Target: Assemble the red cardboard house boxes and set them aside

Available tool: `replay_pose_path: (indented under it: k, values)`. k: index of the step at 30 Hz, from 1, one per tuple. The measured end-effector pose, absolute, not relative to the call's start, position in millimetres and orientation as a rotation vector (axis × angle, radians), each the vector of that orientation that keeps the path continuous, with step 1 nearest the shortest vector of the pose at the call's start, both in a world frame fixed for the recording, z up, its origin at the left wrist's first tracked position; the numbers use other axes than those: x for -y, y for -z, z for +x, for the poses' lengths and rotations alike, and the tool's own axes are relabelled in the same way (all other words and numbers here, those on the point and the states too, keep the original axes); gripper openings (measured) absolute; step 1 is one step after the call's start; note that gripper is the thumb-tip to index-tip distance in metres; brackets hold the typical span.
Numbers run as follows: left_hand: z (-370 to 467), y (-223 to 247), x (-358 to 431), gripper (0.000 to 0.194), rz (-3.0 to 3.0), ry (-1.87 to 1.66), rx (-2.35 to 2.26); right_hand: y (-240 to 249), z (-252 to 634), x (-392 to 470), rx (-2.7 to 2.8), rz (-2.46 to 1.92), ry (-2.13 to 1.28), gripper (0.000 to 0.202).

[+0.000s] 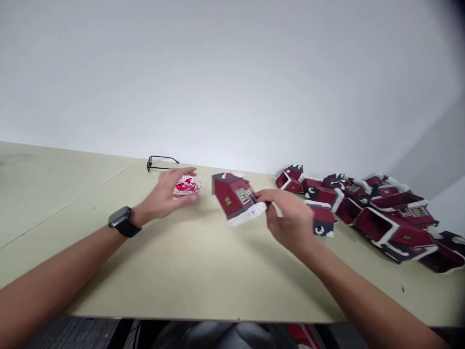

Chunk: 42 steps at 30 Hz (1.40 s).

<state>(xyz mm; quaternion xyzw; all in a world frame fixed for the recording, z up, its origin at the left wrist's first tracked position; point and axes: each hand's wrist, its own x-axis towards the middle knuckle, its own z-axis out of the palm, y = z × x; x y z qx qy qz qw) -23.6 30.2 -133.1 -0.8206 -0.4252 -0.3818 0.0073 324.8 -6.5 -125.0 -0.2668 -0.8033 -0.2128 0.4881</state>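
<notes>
My right hand (290, 215) grips a small dark-red model house (232, 196) by its white-edged base, holding it tilted above the table. The house has a dark grey roof edge and small painted windows. On the left, my left hand (165, 194) has its thumb and fingers spread apart. Just beyond its fingers sits a small round container (189, 185) with red and white pieces in it. The hand partly covers this container, and I cannot tell whether the fingers touch it. A black watch is on the left wrist.
Many similar red houses (378, 225) lie heaped on the right of the pale table (203, 281). Black-framed glasses (162, 162) rest near the wall behind my left hand. A small dark speck (403, 289) lies at the front right.
</notes>
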Motion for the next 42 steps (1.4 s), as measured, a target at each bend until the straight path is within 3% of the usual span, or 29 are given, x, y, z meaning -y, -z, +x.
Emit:
replay_pose_path:
  k: [3, 8, 14, 22, 24, 28, 33, 35, 40, 42]
  values:
    - [-4.0, 139.0, -17.3, 0.103, -2.771, 1.062, 1.124, 153.7, 306.4, -5.2, 2.015, -0.479, 0.356, 0.037]
    - [13.0, 149.0, -11.1, 0.091, -2.830, 0.960, 1.034, 174.8, 306.2, -6.8, 2.024, -0.424, 0.247, 0.039]
    - [11.1, 155.7, -13.0, 0.101, -2.956, 0.878, 1.020, 177.6, 307.2, -1.8, 2.062, -0.281, 0.138, 0.041]
    - [20.1, 148.4, -3.2, 0.061, -2.900, 1.111, 0.919, 165.8, 315.9, -3.4, 2.012, -0.324, 0.198, 0.041]
    - [19.5, 145.2, -3.2, 0.052, -2.785, 1.051, 0.776, 162.8, 320.1, -2.8, 1.945, -0.421, 0.058, 0.037]
    - [16.3, 145.8, -5.5, 0.060, -2.555, 0.846, 0.603, 162.3, 325.9, -2.4, 1.900, -0.569, -0.467, 0.024]
    - [19.6, 153.4, -3.7, 0.066, -2.511, 0.641, 0.530, 168.6, 317.4, 0.4, 2.112, -0.698, -0.780, 0.062]
    - [21.3, 154.4, -2.2, 0.068, -2.515, 0.600, 0.511, 170.8, 311.7, 2.7, 2.072, -0.789, -0.816, 0.060]
    - [7.8, 145.6, -11.4, 0.079, -2.490, 0.786, 0.929, 168.3, 308.0, 3.3, 1.827, -0.916, -1.069, 0.049]
    - [-7.9, 139.1, -20.3, 0.069, -2.426, 0.850, 1.193, 166.2, 310.2, 0.5, 1.704, -0.965, -1.110, 0.052]
